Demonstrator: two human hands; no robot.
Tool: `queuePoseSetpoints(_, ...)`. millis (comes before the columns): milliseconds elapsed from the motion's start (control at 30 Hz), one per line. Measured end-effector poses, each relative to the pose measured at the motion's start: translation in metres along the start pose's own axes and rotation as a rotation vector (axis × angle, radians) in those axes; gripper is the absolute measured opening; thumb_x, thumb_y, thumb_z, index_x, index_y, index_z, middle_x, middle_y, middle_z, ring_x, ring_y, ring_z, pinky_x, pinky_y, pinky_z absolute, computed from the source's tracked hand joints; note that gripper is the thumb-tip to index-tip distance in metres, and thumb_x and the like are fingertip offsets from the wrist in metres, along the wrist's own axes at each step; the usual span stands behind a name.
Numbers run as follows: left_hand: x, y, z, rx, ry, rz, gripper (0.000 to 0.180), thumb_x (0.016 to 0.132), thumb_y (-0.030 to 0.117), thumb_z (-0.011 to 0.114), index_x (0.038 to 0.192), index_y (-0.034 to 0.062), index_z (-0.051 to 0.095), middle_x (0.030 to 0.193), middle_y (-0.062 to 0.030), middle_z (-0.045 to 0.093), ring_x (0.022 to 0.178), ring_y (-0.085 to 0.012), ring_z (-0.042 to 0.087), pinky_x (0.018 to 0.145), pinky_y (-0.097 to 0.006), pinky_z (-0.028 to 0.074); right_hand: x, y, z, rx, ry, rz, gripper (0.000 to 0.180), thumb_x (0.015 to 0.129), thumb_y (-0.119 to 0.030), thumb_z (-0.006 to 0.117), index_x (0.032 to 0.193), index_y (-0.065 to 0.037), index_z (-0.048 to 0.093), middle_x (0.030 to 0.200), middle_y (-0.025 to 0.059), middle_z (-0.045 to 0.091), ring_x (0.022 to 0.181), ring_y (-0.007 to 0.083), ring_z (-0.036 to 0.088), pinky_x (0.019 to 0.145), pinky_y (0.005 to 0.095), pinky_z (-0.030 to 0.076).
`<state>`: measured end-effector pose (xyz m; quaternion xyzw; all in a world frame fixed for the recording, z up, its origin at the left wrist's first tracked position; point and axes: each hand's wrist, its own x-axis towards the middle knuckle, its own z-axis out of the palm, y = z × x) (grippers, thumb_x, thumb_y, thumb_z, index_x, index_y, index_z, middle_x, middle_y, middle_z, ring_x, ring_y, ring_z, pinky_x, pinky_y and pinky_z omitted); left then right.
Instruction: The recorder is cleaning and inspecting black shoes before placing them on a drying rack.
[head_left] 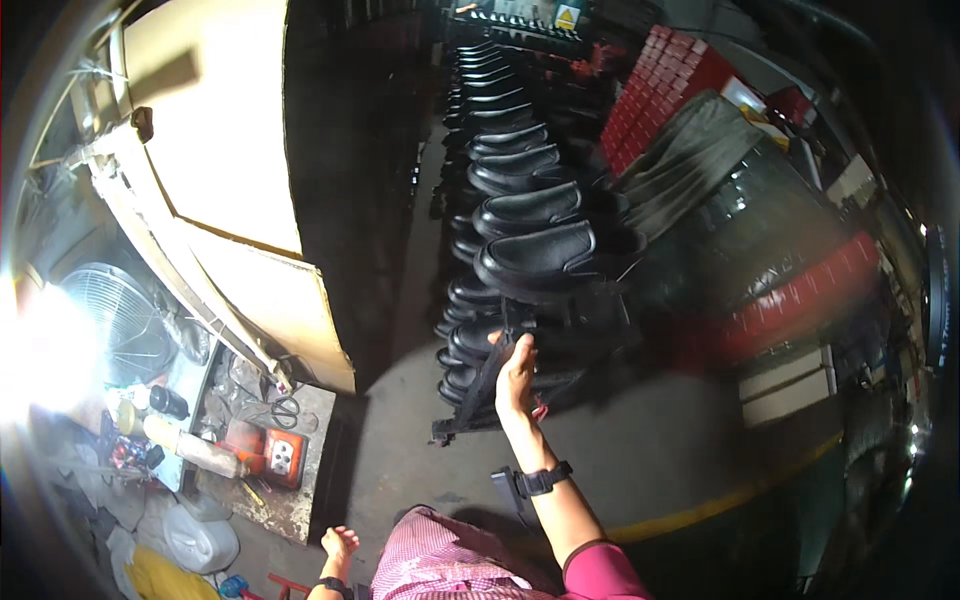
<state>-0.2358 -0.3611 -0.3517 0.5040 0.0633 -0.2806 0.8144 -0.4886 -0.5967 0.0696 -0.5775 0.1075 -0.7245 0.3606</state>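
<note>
My right hand point(515, 378) is closed round the dark upright at the near end of a shoe rack point(487, 385). Black slip-on shoes point(535, 258) stand in a long row on its top level, running away from me. More dark shoes point(473, 340) sit on the levels below, partly hidden by the frame and by shadow. Low down, beside my apron, my left hand point(340, 543) hangs with loosely bent fingers and nothing visible in it. The corner of a worn workbench point(290, 515) is the nearest thing to it.
On the bench are an orange socket box point(285, 457) and scissors point(286, 412). A fan point(118, 320), a bright lamp and a large cardboard sheet point(240, 200) are left. A white jug point(200, 540) stands low left. Stacked red boxes point(665, 90) and cloth-draped goods point(690, 165) are right.
</note>
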Motion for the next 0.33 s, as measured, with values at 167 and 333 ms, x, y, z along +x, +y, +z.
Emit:
queuePoseSetpoints(167, 0.007, -0.049, -0.041, -0.088, 0.093, -0.014, 0.028, 0.083, 0.028, 0.029, 0.087, 0.0056, 0.046, 0.066, -0.0133, 0.056, 0.047, -0.0257, 0.054, 0.039, -0.036, 0.046, 0.029, 0.02, 0.016, 0.125, 0.099, -0.079, 0.062, 0.09, -0.045, 0.027, 0.076, 0.006, 0.058, 0.073, 0.0113, 0.062, 0.07, 0.021, 0.057, 0.073, 0.0328, 0.041)
queuePoseSetpoints(333, 0.031, -0.083, -0.053, -0.149, 0.129, -0.026, 0.031, 0.084, 0.031, 0.03, 0.089, 0.0055, 0.046, 0.068, -0.0142, 0.057, 0.049, -0.0273, 0.055, 0.042, -0.039, 0.049, 0.051, 0.036, 0.032, 0.179, 0.09, -0.066, 0.06, 0.089, -0.048, 0.027, 0.096, 0.005, 0.054, 0.081, 0.0126, 0.062, 0.075, 0.0194, 0.057, 0.078, 0.0339, 0.04)
